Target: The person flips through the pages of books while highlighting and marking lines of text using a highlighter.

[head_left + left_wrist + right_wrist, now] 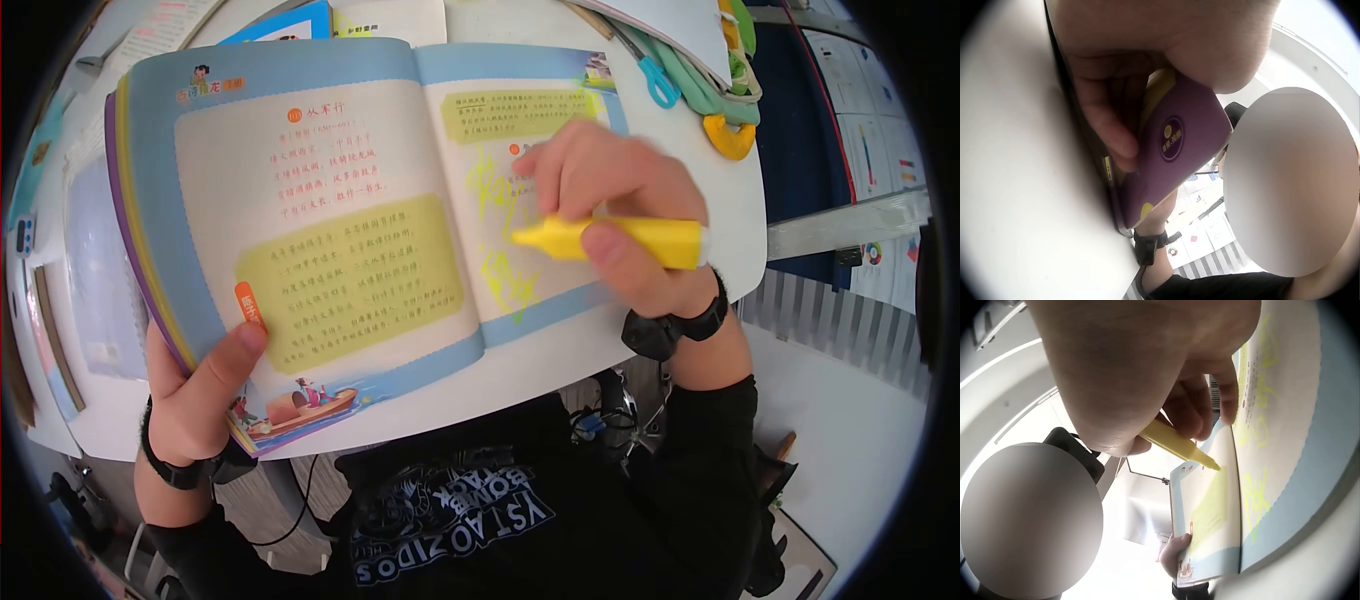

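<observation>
An open picture book (330,150) lies tilted over the white table, printed with Chinese text in blue-bordered pages. My left hand (205,390) grips its lower left corner, thumb on the page and fingers behind the purple cover (1191,125). In my right hand (630,210) a yellow highlighter (640,242) is pinched between thumb and fingers, its tip pointing left above the right page. Bright yellow handwritten strokes (510,285) run down that page beside the fold. In the right wrist view the highlighter (1175,442) shows its tip apart from the marked page.
Blue-handled scissors (657,82) and a green pouch with yellow parts (728,135) lie at the table's back right. Behind the book are a blue book (285,24) and a pale booklet (395,20). A clear plastic folder (105,270) lies at the left.
</observation>
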`<state>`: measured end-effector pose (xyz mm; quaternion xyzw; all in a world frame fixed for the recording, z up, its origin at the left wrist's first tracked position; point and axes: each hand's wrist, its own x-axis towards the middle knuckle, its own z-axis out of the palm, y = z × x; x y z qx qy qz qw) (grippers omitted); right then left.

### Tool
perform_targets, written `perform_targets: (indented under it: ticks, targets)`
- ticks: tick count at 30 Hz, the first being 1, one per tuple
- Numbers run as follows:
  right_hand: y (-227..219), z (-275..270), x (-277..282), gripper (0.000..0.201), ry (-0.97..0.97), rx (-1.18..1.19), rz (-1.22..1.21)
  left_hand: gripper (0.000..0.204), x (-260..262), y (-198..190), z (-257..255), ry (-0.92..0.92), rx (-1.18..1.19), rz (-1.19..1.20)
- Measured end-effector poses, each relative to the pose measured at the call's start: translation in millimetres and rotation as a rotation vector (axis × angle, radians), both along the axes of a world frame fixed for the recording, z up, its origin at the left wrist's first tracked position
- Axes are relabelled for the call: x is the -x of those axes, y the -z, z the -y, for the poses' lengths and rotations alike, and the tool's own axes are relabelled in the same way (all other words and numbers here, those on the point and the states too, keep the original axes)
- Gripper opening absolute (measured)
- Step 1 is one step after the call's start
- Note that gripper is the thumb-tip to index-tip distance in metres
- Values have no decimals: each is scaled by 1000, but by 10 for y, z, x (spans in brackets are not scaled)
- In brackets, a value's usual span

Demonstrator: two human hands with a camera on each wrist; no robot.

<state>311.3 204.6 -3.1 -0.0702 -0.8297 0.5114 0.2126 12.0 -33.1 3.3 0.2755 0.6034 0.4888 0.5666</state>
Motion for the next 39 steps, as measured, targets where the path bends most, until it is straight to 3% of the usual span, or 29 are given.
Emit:
perform_targets:
  ticks: [2,3,6,7,8,10,14,16,17,19,22,28,32,35,37,38,39]
  targets:
    - [26,28,23,17,211,28,-211,44,-22,5,-5,-6,-15,13]
    - [23,-56,-24,33,219,-117,-177,44,-24,-13,-4,-18,-33,19]
    - [-51,-119,-14,33,345,-260,-108,42,5,-52,-24,31,2,-63]
    - [6,-125,51,29,387,-96,-221,41,-12,-84,-67,47,-30,-31]
    - [7,-172,61,29,373,-96,-265,40,-29,-100,-121,65,-62,7]
    - [-24,-259,-68,28,559,79,-88,41,-10,-108,-214,75,-60,1]
    - [-33,-462,-154,22,702,-82,-192,43,-26,-20,-305,51,-72,10]
    - [-142,-413,-221,23,739,-377,281,43,3,18,-286,64,-102,-8]
    - [-120,-392,-250,23,737,-387,266,43,-6,20,-292,75,-99,-58]
    - [13,-318,-232,26,565,-651,230,48,-73,-18,-235,62,-100,-27]
    - [-24,-173,-138,25,620,-601,337,58,-233,56,-61,-52,-237,-59]
    - [-62,-59,-71,22,555,-628,369,62,-484,190,308,-274,-260,-135]
    - [-38,0,-29,19,526,-694,370,68,-521,338,318,-270,-451,-347]
    - [-128,43,-26,20,592,-647,331,69,-532,320,355,-311,-499,-235]
    - [-264,38,-65,20,653,-432,297,71,-556,353,350,-368,-527,-219]
    - [-243,-51,-106,20,648,-435,297,67,-570,385,321,-399,-592,-348]
    - [-198,-209,-195,24,495,-141,155,64,-577,413,315,-428,-652,-476]
